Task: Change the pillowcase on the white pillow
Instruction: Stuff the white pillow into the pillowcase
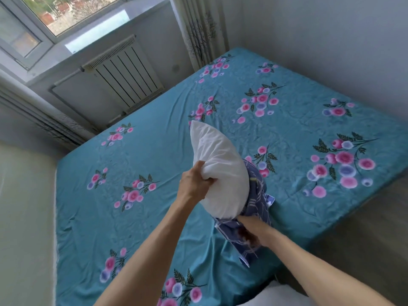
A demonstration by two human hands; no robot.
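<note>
white pillow [217,171] gripped, blue pillowcase [256,219] — half off

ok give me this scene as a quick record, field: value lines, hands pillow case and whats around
left hand: gripping the side of the white pillow, held up over the bed
right hand: bunched in the blue patterned pillowcase, fingers hidden by fabric
pillow state: mostly bare, lower end in the case
bed: teal sheet with pink flower print
background: radiator under a window, curtain in the corner
</note>
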